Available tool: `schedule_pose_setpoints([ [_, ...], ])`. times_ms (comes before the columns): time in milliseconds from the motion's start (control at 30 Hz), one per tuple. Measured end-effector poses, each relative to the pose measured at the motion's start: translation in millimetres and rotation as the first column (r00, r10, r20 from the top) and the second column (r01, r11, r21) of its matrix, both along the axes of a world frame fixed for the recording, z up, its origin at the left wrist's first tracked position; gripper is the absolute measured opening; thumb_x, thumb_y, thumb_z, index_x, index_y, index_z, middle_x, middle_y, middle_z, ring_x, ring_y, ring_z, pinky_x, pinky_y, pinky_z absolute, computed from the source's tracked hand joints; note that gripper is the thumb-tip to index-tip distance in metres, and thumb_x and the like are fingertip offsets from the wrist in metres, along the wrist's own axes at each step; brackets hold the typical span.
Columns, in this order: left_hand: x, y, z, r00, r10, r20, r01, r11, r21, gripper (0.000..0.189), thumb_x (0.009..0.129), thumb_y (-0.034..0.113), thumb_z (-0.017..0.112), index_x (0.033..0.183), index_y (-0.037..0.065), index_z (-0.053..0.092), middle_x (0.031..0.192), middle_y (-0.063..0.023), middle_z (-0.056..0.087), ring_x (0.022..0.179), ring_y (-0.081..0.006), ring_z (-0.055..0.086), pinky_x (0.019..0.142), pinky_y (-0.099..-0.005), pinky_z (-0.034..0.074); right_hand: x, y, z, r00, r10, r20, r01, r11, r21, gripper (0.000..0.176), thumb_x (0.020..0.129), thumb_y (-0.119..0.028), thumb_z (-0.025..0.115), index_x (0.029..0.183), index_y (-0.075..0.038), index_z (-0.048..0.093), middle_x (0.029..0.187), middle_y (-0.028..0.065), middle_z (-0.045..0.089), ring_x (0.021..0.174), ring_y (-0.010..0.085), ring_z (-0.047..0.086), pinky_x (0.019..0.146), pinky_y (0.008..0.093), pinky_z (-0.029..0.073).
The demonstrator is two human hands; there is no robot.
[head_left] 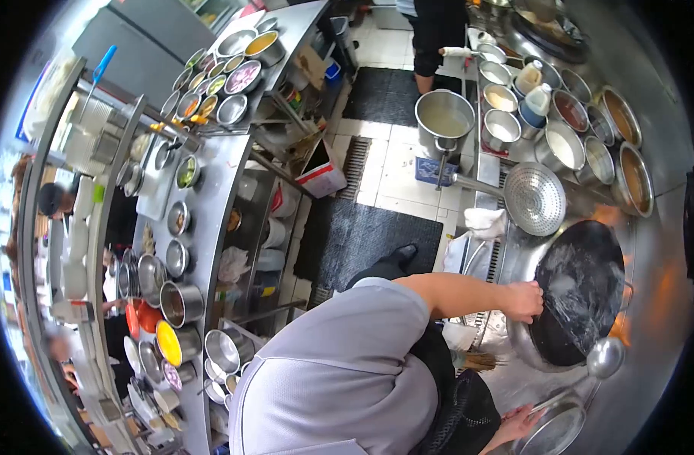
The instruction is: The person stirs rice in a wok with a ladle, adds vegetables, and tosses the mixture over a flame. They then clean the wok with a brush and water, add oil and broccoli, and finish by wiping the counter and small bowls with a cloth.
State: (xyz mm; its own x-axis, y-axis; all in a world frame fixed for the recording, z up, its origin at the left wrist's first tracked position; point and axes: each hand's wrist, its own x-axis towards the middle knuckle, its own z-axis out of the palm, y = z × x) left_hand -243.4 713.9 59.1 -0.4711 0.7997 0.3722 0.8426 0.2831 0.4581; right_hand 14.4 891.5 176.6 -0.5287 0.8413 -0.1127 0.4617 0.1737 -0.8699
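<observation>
My left hand (523,302) is closed on the near edge of a black wok (578,284). The wok is tilted over the stove, with orange flame showing around its far side and a wet sheen inside. My right hand (516,425) grips the handle of a metal ladle (606,357), whose bowl is beside the wok's lower rim. Under the ladle handle is a round metal pan (557,431). A bamboo brush (480,361) lies between my two arms.
A perforated strainer (535,199) rests above the wok, beside several seasoning pots (561,148). A large stockpot (444,117) stands by the aisle. Across it, a steel counter (229,163) bears bowls. Another person (440,34) stands farther up; others are behind the shelf.
</observation>
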Motion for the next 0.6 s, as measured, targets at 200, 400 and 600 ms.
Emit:
schedule_pose_setpoints([
  [200,1,1,0,1.0,0.001,0.002,-0.001,0.999,-0.034,0.035,0.082,0.043,0.065,0.091,0.009,0.067,0.093,-0.0041,0.065,0.1,-0.0244,0.056,0.089,-0.0391,0.04,50,104,-64,0.941,-0.3,0.154,-0.013,0.425,0.905,0.052,0.092,-0.015,0.06,0.14,-0.004,0.045,0.091,0.0099,0.063,0.05,0.0162,0.052,0.043,0.0281,0.04],
  [400,-1,-6,10,0.999,-0.031,0.043,0.034,0.997,-0.068,0.033,0.083,0.039,0.066,0.095,0.008,0.065,0.097,-0.0079,0.062,0.102,-0.0269,0.055,0.089,-0.04,0.04,56,106,-78,0.906,-0.366,0.213,0.016,0.532,0.847,0.053,0.091,-0.015,0.061,0.14,-0.003,0.045,0.091,0.0104,0.063,0.052,0.0167,0.053,0.043,0.0285,0.042],
  [600,4,-68,23,0.839,0.032,0.544,-0.36,0.782,0.509,0.031,0.086,0.024,0.067,0.107,0.004,0.057,0.108,-0.0164,0.055,0.106,-0.0341,0.052,0.092,-0.0443,0.041,10,93,-95,0.955,-0.232,0.182,0.005,0.629,0.778,0.054,0.09,-0.015,0.062,0.139,-0.002,0.044,0.091,0.0109,0.064,0.054,0.0173,0.054,0.044,0.0289,0.043],
])
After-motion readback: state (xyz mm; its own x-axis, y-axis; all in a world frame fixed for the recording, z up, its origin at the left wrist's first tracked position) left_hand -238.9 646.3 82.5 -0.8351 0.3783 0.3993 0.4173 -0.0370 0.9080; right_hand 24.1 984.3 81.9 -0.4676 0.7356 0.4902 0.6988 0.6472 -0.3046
